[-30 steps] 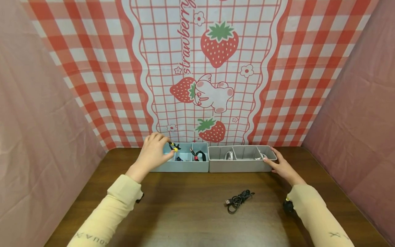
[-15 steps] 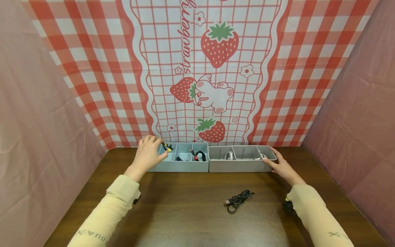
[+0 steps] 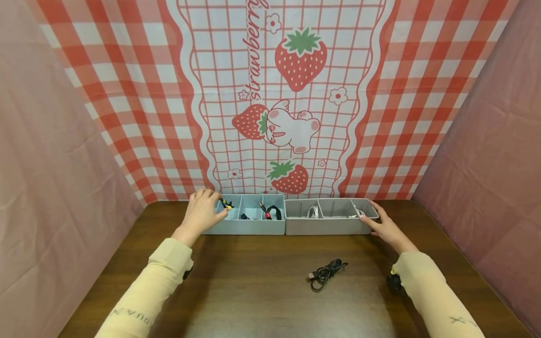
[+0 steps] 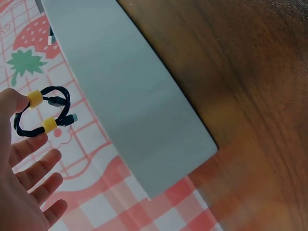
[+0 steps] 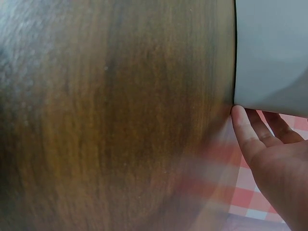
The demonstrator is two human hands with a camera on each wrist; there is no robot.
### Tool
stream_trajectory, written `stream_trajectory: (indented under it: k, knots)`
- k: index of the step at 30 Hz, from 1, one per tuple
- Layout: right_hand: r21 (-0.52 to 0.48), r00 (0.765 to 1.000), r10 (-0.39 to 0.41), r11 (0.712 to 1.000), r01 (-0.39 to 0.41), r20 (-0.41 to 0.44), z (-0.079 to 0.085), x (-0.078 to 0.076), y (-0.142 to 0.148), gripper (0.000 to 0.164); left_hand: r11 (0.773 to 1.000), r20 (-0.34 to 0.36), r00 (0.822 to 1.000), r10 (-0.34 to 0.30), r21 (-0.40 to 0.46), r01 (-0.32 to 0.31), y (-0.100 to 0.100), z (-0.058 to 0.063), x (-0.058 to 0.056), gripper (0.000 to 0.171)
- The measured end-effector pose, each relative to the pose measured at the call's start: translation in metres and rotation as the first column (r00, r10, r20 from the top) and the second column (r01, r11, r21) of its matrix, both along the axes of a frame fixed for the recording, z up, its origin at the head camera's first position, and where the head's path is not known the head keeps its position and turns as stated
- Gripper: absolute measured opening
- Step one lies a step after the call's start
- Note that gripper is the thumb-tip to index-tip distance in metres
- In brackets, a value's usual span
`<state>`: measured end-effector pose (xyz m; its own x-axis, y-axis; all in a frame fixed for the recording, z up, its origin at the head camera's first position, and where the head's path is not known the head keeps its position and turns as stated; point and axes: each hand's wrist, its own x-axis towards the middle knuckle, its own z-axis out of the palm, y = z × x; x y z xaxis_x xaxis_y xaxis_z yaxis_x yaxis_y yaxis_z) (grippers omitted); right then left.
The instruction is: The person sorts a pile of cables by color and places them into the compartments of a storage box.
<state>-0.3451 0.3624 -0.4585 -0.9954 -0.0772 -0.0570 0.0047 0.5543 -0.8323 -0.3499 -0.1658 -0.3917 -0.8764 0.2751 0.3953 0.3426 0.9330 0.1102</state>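
My left hand (image 3: 198,213) is over the left end of the light blue divided box (image 3: 249,228). Between thumb and index finger it pinches a coiled black cable (image 4: 67,107) with yellow ties, held above the leftmost compartment. The other fingers are spread, as the left wrist view shows. At the far right, my right hand (image 3: 388,230) touches the right end of the grey divided box (image 3: 329,227), thumb at the front corner. Its fingertips meet the box's end with fairly straight fingers (image 5: 246,132) in the right wrist view.
A bundled black USB cable (image 3: 326,274) lies on the wooden table (image 3: 253,286). The blue box holds a black cable with a red tie (image 3: 272,213); the grey one holds white cables (image 3: 313,212). A strawberry-print cloth (image 3: 296,117) hangs behind both boxes.
My left hand has moved left and slightly down with the yellow-tied cable, from above the first divider to the leftmost compartment. The right hand stays at the grey box's end.
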Motion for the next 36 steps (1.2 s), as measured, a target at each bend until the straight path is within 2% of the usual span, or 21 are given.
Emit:
stream_trajectory:
  k: [10,18,32,36]
  knots:
    - [-0.003,1.000,0.005,1.000,-0.005,-0.001,0.001,0.001,0.000,0.087,1.000,0.029,0.999,0.016,-0.014,-0.015,-0.005,-0.016,-0.006,0.042]
    - [0.002,1.000,0.012,1.000,-0.012,-0.004,0.002,0.002,0.000,0.086,0.999,0.059,0.998,0.032,0.008,-0.032,-0.009,-0.026,-0.010,0.043]
    - [0.002,1.000,0.006,1.000,-0.006,-0.003,0.001,0.002,0.000,0.085,1.000,0.099,0.995,0.029,-0.004,-0.029,-0.009,-0.034,-0.013,0.045]
    - [0.000,1.000,0.005,1.000,-0.005,-0.007,0.000,0.001,0.001,0.085,1.000,0.112,0.993,0.022,-0.001,-0.022,-0.009,-0.036,-0.015,0.041]
